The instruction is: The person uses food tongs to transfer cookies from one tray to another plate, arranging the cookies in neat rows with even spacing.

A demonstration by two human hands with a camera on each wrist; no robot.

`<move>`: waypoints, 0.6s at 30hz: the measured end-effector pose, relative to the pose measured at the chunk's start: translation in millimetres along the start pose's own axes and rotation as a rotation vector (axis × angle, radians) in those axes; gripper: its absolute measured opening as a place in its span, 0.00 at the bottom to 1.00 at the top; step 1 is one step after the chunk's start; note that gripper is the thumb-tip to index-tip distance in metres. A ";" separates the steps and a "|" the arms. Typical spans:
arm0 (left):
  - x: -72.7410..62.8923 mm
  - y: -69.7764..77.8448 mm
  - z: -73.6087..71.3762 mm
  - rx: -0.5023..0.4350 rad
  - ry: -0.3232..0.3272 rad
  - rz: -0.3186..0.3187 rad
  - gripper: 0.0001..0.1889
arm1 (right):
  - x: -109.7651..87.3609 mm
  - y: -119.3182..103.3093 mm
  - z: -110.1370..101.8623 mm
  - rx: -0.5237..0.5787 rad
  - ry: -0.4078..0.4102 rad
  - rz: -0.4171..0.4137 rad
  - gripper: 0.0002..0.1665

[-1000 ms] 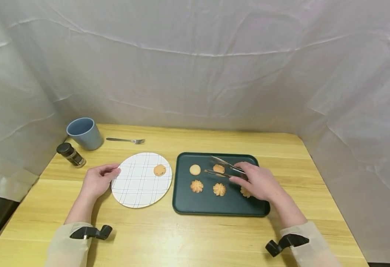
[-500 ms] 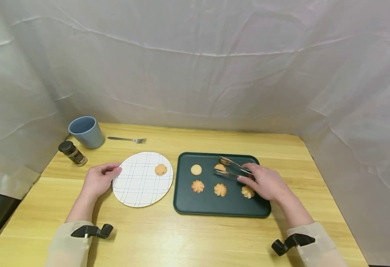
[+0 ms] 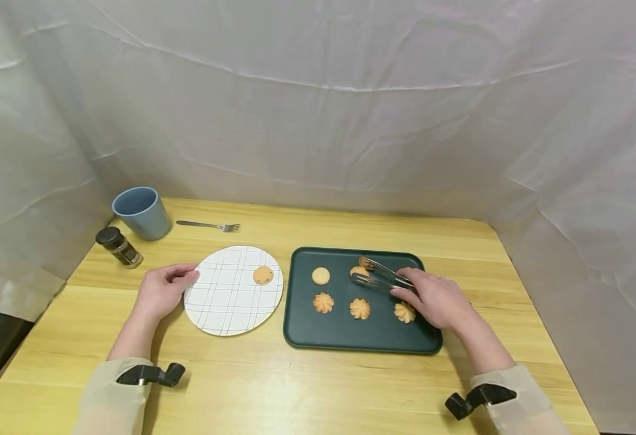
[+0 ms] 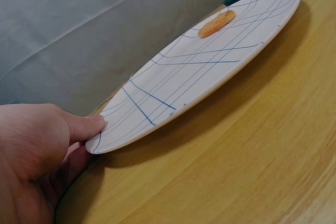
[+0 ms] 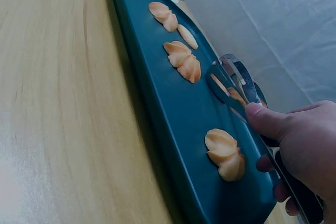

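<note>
My left hand [image 3: 161,292] pinches the left rim of a white plate [image 3: 220,302] with blue lines, thumb on top and fingers beneath. One speckled round cookie [image 3: 263,275] lies on the plate's right side. My right hand [image 3: 430,297] holds metal tongs [image 5: 239,85] over a dark green tray [image 3: 361,338]. Between the tong tips, in the tray's back row, is a cookie [image 3: 359,272], partly covered by them. To its left lies a smooth round cookie [image 3: 321,276]. Three flower-shaped cookies, one nearest my right hand [image 5: 224,154], form the front row.
At the back left stand a blue-grey cup [image 3: 145,216] and a black-capped spice jar [image 3: 119,246], the jar tilted in view. A fork [image 3: 209,226] lies behind the plate. Pale cloth [image 3: 318,133] hangs around the back and sides of the wooden table [image 3: 241,386].
My right hand and the tongs have shifted right over the tray, and the tong tips now stand closer together around the back-row cookie. My left hand stays at the plate's rim.
</note>
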State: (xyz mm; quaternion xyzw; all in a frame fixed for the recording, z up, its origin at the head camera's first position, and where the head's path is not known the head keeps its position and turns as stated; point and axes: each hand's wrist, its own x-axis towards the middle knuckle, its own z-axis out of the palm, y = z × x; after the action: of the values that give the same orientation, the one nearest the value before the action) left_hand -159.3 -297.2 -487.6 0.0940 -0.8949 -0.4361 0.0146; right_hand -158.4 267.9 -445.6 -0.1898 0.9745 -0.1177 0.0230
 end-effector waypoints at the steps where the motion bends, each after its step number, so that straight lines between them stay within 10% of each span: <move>1: 0.0 0.3 -0.1 -0.002 0.000 0.001 0.22 | -0.1 -0.1 0.4 -0.005 0.002 -0.003 0.34; 18: -0.8 2.1 0.1 -0.028 0.009 -0.002 0.21 | -1.9 2.0 2.2 0.002 0.042 -0.030 0.30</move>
State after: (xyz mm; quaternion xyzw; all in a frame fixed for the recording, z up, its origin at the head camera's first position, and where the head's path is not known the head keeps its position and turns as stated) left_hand -158.8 -295.8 -486.0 0.0967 -0.8885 -0.4482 0.0193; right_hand -157.1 269.9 -448.2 -0.2018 0.9717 -0.1228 0.0007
